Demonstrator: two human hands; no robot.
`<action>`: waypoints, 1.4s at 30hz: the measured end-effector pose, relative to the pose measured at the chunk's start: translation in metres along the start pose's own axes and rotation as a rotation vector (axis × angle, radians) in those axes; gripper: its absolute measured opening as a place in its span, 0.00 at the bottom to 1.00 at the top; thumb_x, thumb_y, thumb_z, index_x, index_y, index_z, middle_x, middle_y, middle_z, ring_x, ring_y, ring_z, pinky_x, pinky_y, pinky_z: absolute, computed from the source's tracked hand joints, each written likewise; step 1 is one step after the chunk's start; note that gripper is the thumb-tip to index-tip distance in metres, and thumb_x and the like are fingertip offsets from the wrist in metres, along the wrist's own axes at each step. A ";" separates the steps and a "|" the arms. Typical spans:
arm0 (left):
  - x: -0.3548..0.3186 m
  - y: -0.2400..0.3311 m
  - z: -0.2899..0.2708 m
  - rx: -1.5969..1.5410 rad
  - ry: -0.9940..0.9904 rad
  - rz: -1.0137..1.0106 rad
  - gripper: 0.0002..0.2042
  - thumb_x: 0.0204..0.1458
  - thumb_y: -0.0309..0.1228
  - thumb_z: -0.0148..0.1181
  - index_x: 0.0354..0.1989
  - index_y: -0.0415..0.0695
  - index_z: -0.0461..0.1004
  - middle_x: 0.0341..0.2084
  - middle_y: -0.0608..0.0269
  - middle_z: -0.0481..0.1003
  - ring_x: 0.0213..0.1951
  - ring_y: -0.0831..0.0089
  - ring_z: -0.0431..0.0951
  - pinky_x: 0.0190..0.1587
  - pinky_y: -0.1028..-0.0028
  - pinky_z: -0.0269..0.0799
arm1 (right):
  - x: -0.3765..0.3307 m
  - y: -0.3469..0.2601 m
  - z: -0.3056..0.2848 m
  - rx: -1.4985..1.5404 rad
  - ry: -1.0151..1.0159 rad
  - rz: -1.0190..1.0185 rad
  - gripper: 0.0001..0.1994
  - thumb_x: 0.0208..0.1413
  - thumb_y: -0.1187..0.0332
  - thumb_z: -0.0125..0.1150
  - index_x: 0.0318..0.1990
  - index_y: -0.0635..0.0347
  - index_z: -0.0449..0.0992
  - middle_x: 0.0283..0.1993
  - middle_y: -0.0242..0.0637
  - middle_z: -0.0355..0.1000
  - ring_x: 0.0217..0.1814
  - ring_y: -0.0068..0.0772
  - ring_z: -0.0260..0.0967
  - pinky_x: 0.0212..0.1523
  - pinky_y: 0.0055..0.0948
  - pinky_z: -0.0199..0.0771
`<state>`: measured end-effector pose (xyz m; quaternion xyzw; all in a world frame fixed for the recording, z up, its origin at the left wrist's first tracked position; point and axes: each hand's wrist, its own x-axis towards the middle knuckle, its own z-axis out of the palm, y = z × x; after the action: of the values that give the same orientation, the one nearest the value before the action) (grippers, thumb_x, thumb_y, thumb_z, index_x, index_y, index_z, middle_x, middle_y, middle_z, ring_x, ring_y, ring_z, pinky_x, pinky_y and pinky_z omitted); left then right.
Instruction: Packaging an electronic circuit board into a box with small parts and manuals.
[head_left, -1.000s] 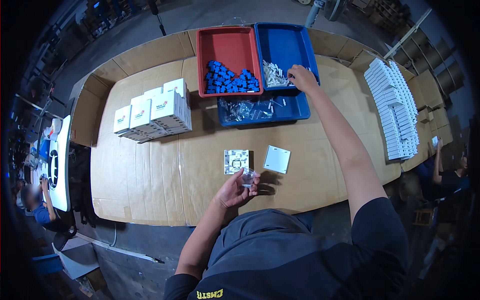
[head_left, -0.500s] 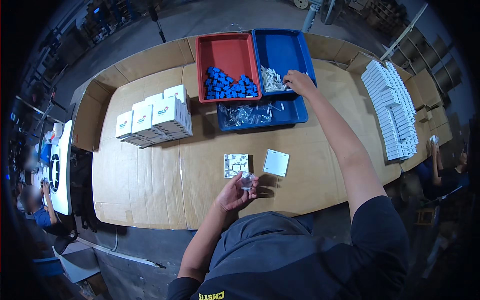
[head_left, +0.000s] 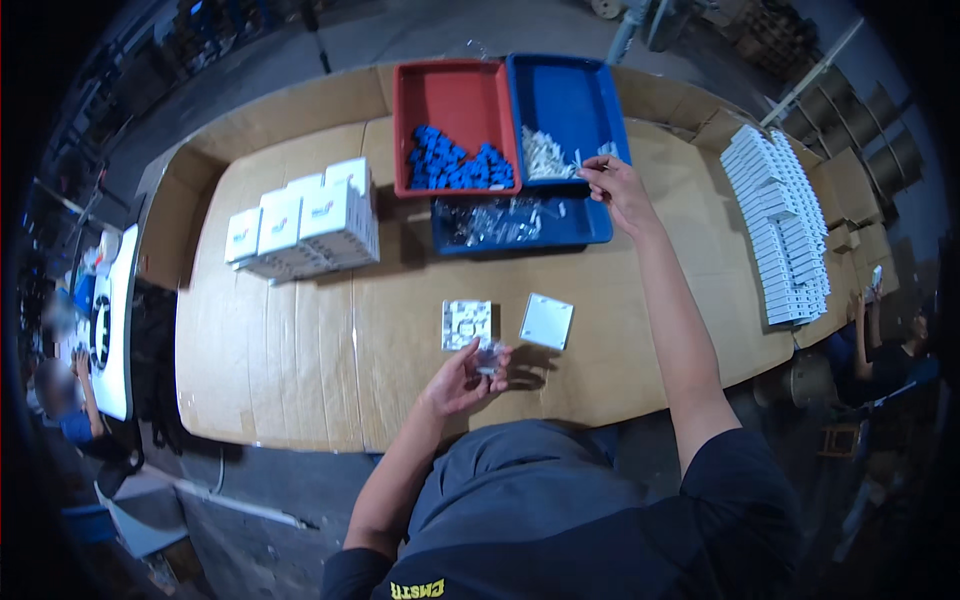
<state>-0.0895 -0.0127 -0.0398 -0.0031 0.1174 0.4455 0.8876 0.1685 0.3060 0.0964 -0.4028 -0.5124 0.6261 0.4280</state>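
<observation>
My left hand (head_left: 460, 383) is closed on a small clear plastic bag (head_left: 489, 357), low over the near side of the cardboard-covered table. Right beyond it lies an open square white box (head_left: 466, 322) with small parts inside. A flat square white panel (head_left: 547, 321) rests to the right of that box. My right hand (head_left: 618, 192) is above the near edge of the blue tray (head_left: 565, 85), fingertips pinched on a slim white plastic piece (head_left: 578, 160). White pieces (head_left: 545, 156) lie heaped in that tray.
Beside the blue tray, a red tray (head_left: 450, 90) holds blue parts (head_left: 440, 165). In front, a lower blue tray (head_left: 585, 228) contains clear bags (head_left: 490, 220). White boxes (head_left: 325, 225) are stacked left, and rows of white cases (head_left: 775, 215) right. Cardboard walls edge the table.
My right hand has drawn back from the heap of white pieces toward the tray's near edge, a slim white piece in its fingertips. My left hand keeps the bag in nearly the same place.
</observation>
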 end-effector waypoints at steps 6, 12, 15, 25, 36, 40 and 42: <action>0.010 -0.001 -0.005 0.121 -0.044 0.012 0.35 0.69 0.59 0.40 0.62 0.36 0.70 0.44 0.61 0.77 0.41 0.66 0.76 0.51 0.64 0.76 | -0.115 0.038 0.058 -0.345 -0.301 0.140 0.06 0.57 0.74 0.73 0.41 0.61 0.84 0.34 0.25 0.79 0.31 0.12 0.67 0.32 0.18 0.65; 0.010 0.002 0.000 0.065 0.008 -0.020 0.32 0.71 0.55 0.41 0.63 0.33 0.70 0.43 0.60 0.78 0.42 0.66 0.76 0.52 0.64 0.76 | -0.147 0.071 0.092 -0.425 -0.539 0.209 0.08 0.58 0.75 0.72 0.44 0.66 0.83 0.35 0.30 0.81 0.40 0.17 0.77 0.42 0.20 0.75; 0.008 0.001 -0.001 0.105 -0.023 0.003 0.29 0.72 0.53 0.41 0.59 0.38 0.73 0.43 0.61 0.78 0.44 0.69 0.78 0.52 0.65 0.77 | -0.146 0.064 0.102 -0.486 -0.611 0.225 0.08 0.58 0.74 0.72 0.43 0.66 0.84 0.36 0.32 0.82 0.39 0.18 0.76 0.42 0.22 0.75; 0.007 -0.003 -0.007 0.117 -0.084 0.052 0.21 0.72 0.50 0.43 0.56 0.46 0.72 0.46 0.60 0.78 0.47 0.68 0.79 0.53 0.65 0.78 | -0.134 0.074 0.121 -0.560 -0.849 0.220 0.06 0.54 0.75 0.70 0.39 0.65 0.85 0.50 0.39 0.76 0.45 0.25 0.76 0.48 0.27 0.76; 0.009 -0.001 -0.016 0.120 -0.117 0.033 0.21 0.72 0.51 0.42 0.58 0.48 0.71 0.48 0.60 0.75 0.49 0.66 0.77 0.55 0.63 0.76 | -0.135 0.075 0.123 -0.547 -0.904 0.322 0.11 0.68 0.68 0.60 0.44 0.70 0.83 0.51 0.38 0.77 0.42 0.23 0.74 0.46 0.26 0.76; 0.009 -0.005 -0.022 0.140 -0.108 0.051 0.21 0.71 0.51 0.45 0.58 0.47 0.71 0.49 0.59 0.74 0.51 0.66 0.77 0.56 0.62 0.76 | -0.139 0.078 0.122 -0.456 -0.923 0.427 0.17 0.72 0.63 0.56 0.48 0.71 0.81 0.49 0.36 0.78 0.41 0.21 0.72 0.45 0.26 0.75; 0.009 -0.005 -0.024 0.133 -0.096 0.047 0.21 0.71 0.50 0.46 0.58 0.47 0.72 0.49 0.59 0.74 0.51 0.65 0.76 0.57 0.61 0.76 | -0.140 0.078 0.124 -0.469 -0.957 0.432 0.18 0.73 0.61 0.56 0.49 0.72 0.81 0.49 0.36 0.77 0.40 0.21 0.72 0.45 0.26 0.75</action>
<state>-0.0854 -0.0118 -0.0658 0.0801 0.1040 0.4569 0.8798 0.0853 0.1277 0.0472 -0.2545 -0.6802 0.6815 -0.0899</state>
